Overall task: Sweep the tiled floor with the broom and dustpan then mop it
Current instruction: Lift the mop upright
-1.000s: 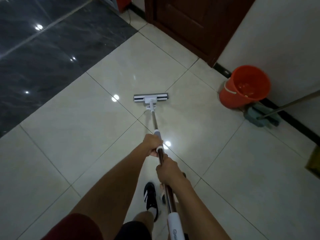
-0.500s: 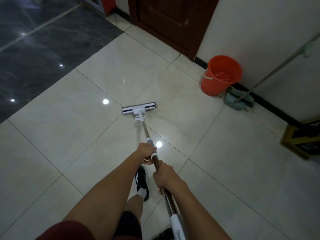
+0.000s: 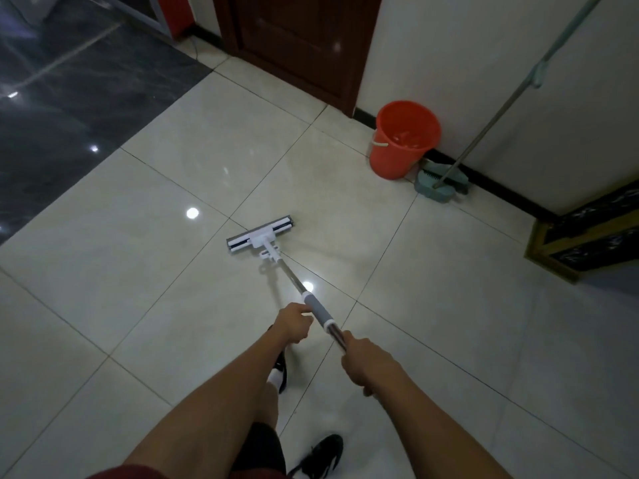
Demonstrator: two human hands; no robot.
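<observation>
**A:** What is filling the view?

**B:** A pale, glossy tiled floor (image 3: 145,278) is spreading across most of it, meeting darker tiles at the upper left. A dark wooden door (image 3: 301,43) and a pale wall (image 3: 466,57) are standing at the far side.

**A:** What is sitting by the wall?

**B:** An orange bucket (image 3: 403,140) is standing against it, and just to its right a green broom and dustpan (image 3: 441,183) are leaning there.

**A:** And the mop?

**B:** The mop (image 3: 261,235) is lying with its flat head on the pale floor, mid-view, its pole slanting back to the person.

**A:** How are the hands placed?

**B:** The left hand (image 3: 292,323) is curling beside the grey grip, thumb touching it. The right hand (image 3: 366,364) is clamping round the pole lower down.

**A:** Anything smaller?

**B:** A black shoe (image 3: 318,456) is showing at the bottom.
</observation>
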